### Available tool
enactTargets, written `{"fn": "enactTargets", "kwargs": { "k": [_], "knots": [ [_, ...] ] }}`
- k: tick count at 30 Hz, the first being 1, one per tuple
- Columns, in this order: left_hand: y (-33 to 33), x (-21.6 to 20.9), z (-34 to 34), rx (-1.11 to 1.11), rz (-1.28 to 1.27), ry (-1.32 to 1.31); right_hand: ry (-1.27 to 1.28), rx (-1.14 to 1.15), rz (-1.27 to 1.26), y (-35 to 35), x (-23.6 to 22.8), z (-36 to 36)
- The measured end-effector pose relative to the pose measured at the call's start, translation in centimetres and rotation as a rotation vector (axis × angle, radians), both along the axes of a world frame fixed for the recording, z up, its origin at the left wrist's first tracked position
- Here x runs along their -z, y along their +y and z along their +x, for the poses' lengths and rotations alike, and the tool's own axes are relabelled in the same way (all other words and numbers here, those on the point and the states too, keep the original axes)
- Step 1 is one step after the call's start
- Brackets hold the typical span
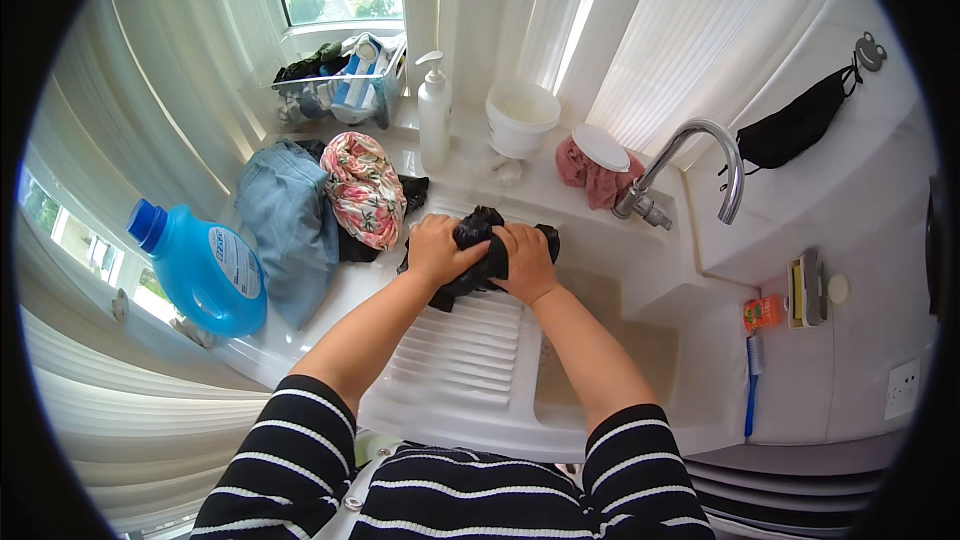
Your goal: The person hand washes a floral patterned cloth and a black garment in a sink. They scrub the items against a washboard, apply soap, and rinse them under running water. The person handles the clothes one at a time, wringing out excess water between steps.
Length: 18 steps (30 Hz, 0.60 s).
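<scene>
A wet-looking bunched black cloth [485,219] lies at the top of the ribbed white washboard [458,355], beside the sink basin. My left hand [440,250] is closed on its left part. Around its right part wrap the fingers of my right hand [527,262]; both thumbs point inward across the fabric. What kind of garment it is cannot be made out. To the right of the washboard, cloudy water [615,355] stands in the basin.
Left are a floral cloth bundle [362,190], folded blue denim [290,210] and a blue detergent bottle [210,270]. Behind stand a pump bottle [434,115], a white tub [522,118] and a pink cloth [590,178]. A curved faucet [690,140] overhangs the right side. A blue-handled brush [751,390] hangs right.
</scene>
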<state>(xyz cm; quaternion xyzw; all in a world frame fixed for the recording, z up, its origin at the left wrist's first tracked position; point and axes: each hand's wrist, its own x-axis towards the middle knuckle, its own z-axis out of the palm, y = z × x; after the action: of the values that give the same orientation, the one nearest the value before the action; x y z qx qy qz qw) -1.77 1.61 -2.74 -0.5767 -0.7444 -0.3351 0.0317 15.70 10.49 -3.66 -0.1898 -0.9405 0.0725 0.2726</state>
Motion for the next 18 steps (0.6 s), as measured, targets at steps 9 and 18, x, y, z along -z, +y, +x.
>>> {"fn": "enactTargets", "kwargs": {
  "k": [9,18],
  "knots": [
    [-4.2,-1.4,0.2,0.223,-0.265,-0.384,0.385,0.322,-1.122,2.8,0.1,4.7],
    [-11.5,-2.7,0.3,0.521,-0.087,-0.193,0.153,0.058,-0.255,-8.5,-3.7,2.3]
  ]
}}
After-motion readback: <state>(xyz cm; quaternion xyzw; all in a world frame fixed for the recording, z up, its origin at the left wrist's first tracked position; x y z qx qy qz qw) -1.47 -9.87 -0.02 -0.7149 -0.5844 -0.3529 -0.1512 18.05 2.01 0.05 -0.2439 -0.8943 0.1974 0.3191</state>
